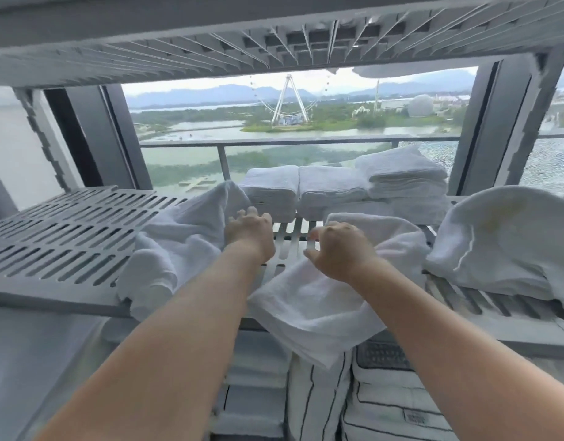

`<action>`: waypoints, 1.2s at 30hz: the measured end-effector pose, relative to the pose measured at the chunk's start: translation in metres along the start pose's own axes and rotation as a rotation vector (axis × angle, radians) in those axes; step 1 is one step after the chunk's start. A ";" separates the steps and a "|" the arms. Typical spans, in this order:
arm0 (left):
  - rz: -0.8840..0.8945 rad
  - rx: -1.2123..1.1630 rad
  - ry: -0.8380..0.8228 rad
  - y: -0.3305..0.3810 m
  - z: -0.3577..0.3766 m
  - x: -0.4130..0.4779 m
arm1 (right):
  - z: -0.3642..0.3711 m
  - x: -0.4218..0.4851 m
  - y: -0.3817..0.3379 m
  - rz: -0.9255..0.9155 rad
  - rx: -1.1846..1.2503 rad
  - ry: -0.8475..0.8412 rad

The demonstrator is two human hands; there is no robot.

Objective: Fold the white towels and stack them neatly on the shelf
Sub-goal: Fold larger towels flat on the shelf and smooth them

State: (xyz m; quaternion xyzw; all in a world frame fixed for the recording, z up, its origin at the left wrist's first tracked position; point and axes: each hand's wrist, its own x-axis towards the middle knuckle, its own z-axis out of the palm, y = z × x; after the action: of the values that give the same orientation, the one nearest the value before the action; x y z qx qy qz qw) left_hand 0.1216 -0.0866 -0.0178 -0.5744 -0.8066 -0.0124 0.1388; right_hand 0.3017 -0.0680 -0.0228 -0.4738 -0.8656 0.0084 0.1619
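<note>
I can read no text, number or brand anywhere in my view. The only label I find is a small grey tag [414, 417] on the white bedding with dark piping [385, 389] stored under the shelf [67, 237], and its print is too blurred to read.

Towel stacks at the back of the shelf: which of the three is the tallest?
The right stack. Its top stands clearly above the left stack and the middle stack, which are about level with each other.
</note>
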 end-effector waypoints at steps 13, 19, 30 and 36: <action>-0.262 -0.028 -0.110 -0.069 0.037 -0.010 | 0.049 0.038 -0.020 -0.086 0.074 -0.523; -0.314 -0.100 -0.063 -0.090 0.032 0.030 | 0.012 0.034 0.004 0.098 0.265 -0.640; -0.059 -0.164 -0.455 -0.136 0.047 0.055 | 0.063 0.106 -0.108 0.242 0.395 -0.097; 0.157 -0.224 -0.329 -0.173 0.044 0.032 | 0.086 0.131 -0.144 0.014 0.223 0.188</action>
State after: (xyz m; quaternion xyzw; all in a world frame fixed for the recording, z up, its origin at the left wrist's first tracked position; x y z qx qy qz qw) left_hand -0.0581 -0.1075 -0.0284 -0.6417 -0.7647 0.0026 -0.0589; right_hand 0.0937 -0.0278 -0.0441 -0.4578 -0.8368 0.0613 0.2940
